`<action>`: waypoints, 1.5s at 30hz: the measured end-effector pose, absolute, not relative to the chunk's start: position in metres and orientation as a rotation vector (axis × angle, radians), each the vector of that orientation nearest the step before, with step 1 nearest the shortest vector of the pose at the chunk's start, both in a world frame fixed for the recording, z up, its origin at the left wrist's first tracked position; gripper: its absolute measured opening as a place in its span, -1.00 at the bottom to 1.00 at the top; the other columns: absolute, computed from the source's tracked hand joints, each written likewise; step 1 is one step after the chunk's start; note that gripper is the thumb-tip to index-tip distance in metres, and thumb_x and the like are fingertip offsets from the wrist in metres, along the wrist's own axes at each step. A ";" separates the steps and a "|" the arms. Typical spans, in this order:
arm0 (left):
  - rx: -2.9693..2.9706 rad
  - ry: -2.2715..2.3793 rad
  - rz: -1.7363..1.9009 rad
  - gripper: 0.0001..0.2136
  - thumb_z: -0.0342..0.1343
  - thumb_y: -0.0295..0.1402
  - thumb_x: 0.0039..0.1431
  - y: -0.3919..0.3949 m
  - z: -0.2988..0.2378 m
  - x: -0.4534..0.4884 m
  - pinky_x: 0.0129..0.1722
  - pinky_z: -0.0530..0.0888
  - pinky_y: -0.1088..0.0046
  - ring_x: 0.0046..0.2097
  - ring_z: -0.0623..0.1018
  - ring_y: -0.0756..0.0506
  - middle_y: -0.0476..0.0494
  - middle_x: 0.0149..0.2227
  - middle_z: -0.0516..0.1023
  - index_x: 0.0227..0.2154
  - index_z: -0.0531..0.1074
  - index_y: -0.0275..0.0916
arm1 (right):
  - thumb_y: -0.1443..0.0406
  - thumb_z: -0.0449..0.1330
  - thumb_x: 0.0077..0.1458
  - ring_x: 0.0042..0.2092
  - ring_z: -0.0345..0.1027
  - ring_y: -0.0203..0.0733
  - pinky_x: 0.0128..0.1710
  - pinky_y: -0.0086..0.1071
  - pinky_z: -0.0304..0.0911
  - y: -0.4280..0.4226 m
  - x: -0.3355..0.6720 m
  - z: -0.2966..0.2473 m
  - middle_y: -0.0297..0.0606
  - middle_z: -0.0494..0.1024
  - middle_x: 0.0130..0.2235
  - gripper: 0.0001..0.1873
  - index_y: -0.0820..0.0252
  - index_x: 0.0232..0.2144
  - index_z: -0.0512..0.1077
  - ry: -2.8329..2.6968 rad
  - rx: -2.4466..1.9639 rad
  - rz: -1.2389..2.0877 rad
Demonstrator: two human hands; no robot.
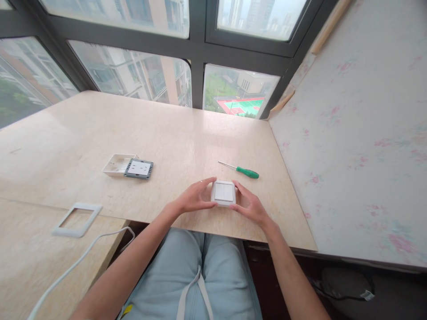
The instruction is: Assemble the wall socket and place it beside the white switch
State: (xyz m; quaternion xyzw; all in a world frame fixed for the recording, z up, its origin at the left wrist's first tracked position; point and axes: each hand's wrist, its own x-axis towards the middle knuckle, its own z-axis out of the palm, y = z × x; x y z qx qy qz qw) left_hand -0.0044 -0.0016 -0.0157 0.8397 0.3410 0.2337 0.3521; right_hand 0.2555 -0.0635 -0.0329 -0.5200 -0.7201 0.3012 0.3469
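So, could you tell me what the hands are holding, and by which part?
A white switch, gripped between left hand and right hand by its side edges.

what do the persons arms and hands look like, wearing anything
Both arms are bare, with no sleeves, gloves or watch in view. The left hand wears a thin ring on one finger; the right hand wears nothing.

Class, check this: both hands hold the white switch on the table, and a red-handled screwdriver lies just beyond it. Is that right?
Not quite. The head view shows the screwdriver has a green handle, not red. The left hand and right hand do hold the white switch on the table, with the screwdriver just beyond it.
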 end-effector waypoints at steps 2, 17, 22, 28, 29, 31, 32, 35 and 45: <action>2.165 0.890 0.604 -0.27 0.26 -0.13 0.05 -0.003 -0.017 -0.004 0.23 0.34 0.08 0.25 0.36 -0.28 -0.32 0.27 0.30 0.26 0.16 -0.20 | 0.04 0.33 0.04 0.33 0.11 0.06 0.32 0.02 0.07 -0.063 0.256 -0.033 -0.14 0.22 0.32 -0.11 0.03 0.33 0.09 -1.903 -1.345 0.756; 2.215 0.842 0.576 -0.28 0.11 -0.07 0.22 -0.007 -0.024 -0.007 0.30 0.22 0.06 0.35 0.20 -0.25 -0.32 0.36 0.12 0.34 0.01 -0.22 | 0.07 0.30 0.09 0.33 0.10 0.10 0.31 0.13 0.09 -0.054 0.265 -0.024 -0.17 0.24 0.31 -0.24 0.01 0.29 0.18 -2.192 -1.222 0.489; 2.261 0.811 0.525 -0.31 0.01 -0.08 0.29 -0.009 -0.026 -0.007 0.35 0.11 0.07 0.40 0.04 -0.23 -0.34 0.40 -0.08 0.36 -0.07 -0.24 | 0.08 0.30 0.09 0.32 0.12 0.11 0.28 0.11 0.13 -0.054 0.263 -0.026 -0.10 0.23 0.31 -0.20 0.05 0.31 0.15 -2.183 -1.224 0.507; 2.240 0.820 0.479 -0.31 0.02 -0.08 0.29 -0.007 -0.023 -0.008 0.35 0.11 0.08 0.41 0.04 -0.22 -0.32 0.41 -0.07 0.36 -0.07 -0.21 | 0.10 0.29 0.11 0.31 0.14 0.07 0.27 0.07 0.16 -0.056 0.262 -0.026 -0.08 0.23 0.32 -0.19 0.04 0.33 0.10 -2.154 -1.229 0.562; 2.236 0.818 0.476 -0.31 0.03 -0.07 0.28 -0.006 -0.023 -0.008 0.34 0.12 0.08 0.40 0.05 -0.22 -0.32 0.40 -0.04 0.36 -0.06 -0.21 | 0.11 0.29 0.11 0.31 0.14 0.07 0.27 0.07 0.16 -0.056 0.261 -0.026 -0.08 0.23 0.32 -0.19 0.04 0.33 0.09 -2.146 -1.231 0.567; 2.227 0.810 0.487 -0.28 0.07 -0.05 0.25 -0.005 -0.023 -0.009 0.34 0.13 0.07 0.40 0.08 -0.22 -0.29 0.39 0.01 0.36 -0.04 -0.19 | 0.12 0.29 0.11 0.31 0.14 0.08 0.27 0.07 0.16 -0.056 0.261 -0.029 -0.10 0.24 0.32 -0.18 0.04 0.34 0.08 -2.125 -1.229 0.572; 2.223 0.808 0.503 -0.27 0.10 -0.04 0.22 -0.005 -0.024 -0.009 0.34 0.14 0.06 0.39 0.09 -0.23 -0.28 0.39 0.03 0.35 -0.03 -0.17 | 0.13 0.30 0.11 0.31 0.14 0.08 0.27 0.07 0.16 -0.056 0.261 -0.030 -0.10 0.24 0.31 -0.18 0.04 0.34 0.08 -2.116 -1.223 0.572; 2.208 0.829 0.559 -0.22 0.18 -0.03 0.16 -0.004 -0.027 -0.009 0.32 0.19 0.06 0.37 0.16 -0.25 -0.26 0.37 0.10 0.35 -0.01 -0.13 | 0.14 0.32 0.09 0.31 0.16 0.08 0.27 0.08 0.17 -0.055 0.262 -0.035 -0.11 0.26 0.31 -0.17 0.03 0.33 0.10 -2.084 -1.191 0.564; 2.172 0.905 0.589 -0.19 0.20 0.03 0.10 -0.006 -0.030 -0.006 0.29 0.21 0.00 0.33 0.22 -0.31 -0.29 0.34 0.17 0.33 0.03 -0.13 | 0.12 0.32 0.08 0.31 0.14 0.11 0.27 0.10 0.14 -0.055 0.262 -0.033 -0.13 0.25 0.31 -0.18 -0.02 0.32 0.11 -2.054 -1.185 0.610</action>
